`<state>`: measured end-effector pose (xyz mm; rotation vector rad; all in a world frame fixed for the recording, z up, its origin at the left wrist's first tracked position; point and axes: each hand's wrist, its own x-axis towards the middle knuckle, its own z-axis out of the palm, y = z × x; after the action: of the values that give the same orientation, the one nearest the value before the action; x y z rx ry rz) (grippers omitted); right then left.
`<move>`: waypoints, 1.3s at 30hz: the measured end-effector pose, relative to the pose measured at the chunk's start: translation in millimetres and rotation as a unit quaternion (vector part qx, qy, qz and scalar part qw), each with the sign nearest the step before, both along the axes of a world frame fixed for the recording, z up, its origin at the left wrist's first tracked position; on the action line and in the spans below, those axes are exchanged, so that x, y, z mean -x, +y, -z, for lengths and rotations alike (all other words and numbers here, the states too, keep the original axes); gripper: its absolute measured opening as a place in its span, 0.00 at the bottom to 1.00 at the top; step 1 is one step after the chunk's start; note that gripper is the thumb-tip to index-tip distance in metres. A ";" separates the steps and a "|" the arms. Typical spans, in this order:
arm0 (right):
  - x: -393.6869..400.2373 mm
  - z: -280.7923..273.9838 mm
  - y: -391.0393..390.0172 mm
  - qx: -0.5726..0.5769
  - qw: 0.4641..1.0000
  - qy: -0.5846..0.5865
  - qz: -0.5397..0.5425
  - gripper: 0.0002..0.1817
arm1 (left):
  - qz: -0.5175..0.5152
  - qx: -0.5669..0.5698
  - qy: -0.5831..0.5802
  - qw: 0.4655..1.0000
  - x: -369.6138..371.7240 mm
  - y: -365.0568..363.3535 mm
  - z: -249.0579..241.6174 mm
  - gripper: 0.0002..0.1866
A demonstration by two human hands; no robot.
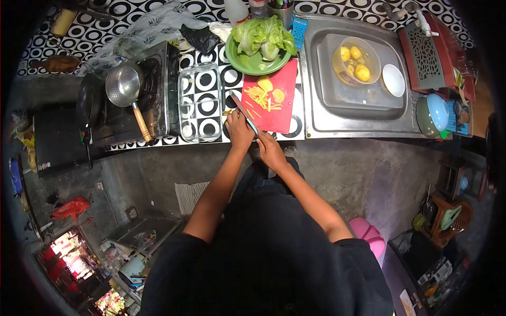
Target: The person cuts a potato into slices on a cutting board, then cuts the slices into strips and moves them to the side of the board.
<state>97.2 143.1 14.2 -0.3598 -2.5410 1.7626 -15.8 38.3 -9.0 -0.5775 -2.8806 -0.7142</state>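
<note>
My right hand (271,151) is closed round the light blue handle of a knife (243,109), at the front edge of the counter. The blade points away to the left, along the left edge of a red cutting board (282,117). My left hand (239,129) is beside the blade with its fingers bent together; what they hold, if anything, is hidden. A small yellow piece (226,112) lies by its fingertips. On the board are thin yellow potato strips (256,97) and cut potato pieces (265,83).
Left of the board stands a rectangular glass dish (200,105), then a stove with a saucepan (123,84). Behind is a green bowl (240,61) of leafy cabbage (270,39). Right, the sink (321,113) holds a tub of peeled potatoes (362,72) and a white bowl (393,80).
</note>
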 end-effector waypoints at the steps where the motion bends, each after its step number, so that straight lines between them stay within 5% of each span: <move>1: 0.2 0.7 1.1 -0.001 1.000 0.001 -0.003 0.29 | -0.002 0.002 0.001 1.000 1.1 0.0 2.3 0.21; 39: 8.9 4.9 -7.8 -0.061 0.997 -0.007 0.037 0.29 | -0.006 -0.035 0.007 0.999 1.0 -1.9 -5.9 0.10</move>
<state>88.3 135.2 9.3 -0.4554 -2.5926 1.5759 -16.7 36.5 -3.2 -0.5536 -2.8313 -0.8032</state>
